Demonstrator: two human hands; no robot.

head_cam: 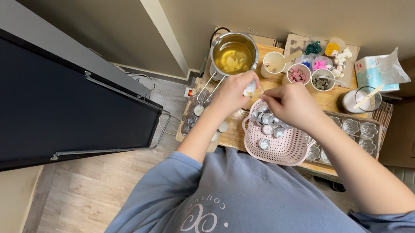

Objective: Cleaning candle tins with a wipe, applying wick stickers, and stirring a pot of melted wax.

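Near the upper middle of the frame the left hand (233, 91) closes its fingers around a small white cup-shaped piece (250, 88), which peeks out at the hand's right edge, just below the metal pot (234, 54). Only a small part of the piece shows, so which way its long axis runs cannot be told. The right hand (291, 103) sits just to the right of it, fingers pinched narrow toward the left hand; a thin pale strand seems to run between the two hands, lying roughly level across the frame, though it is too fine to be sure of. Whether the right fingertips actually grip it cannot be told.

Both hands hover above the far rim of a pink perforated basket (282, 152), which holds several small round silver cups (268, 119). The basket rests on a wooden table (336, 98) in the right centre of the frame.

The pot holds clear yellow liquid with a pale lump in it, and its wire handle slants down to the lower left. To its right stand three white cups: one with a wooden stick (274, 64), one with pink pieces (298, 74), one with dark pieces (322, 81). Clear flower-shaped moulds (358, 128) lie right of the basket. A tissue pack (374, 69) sits in the upper right.
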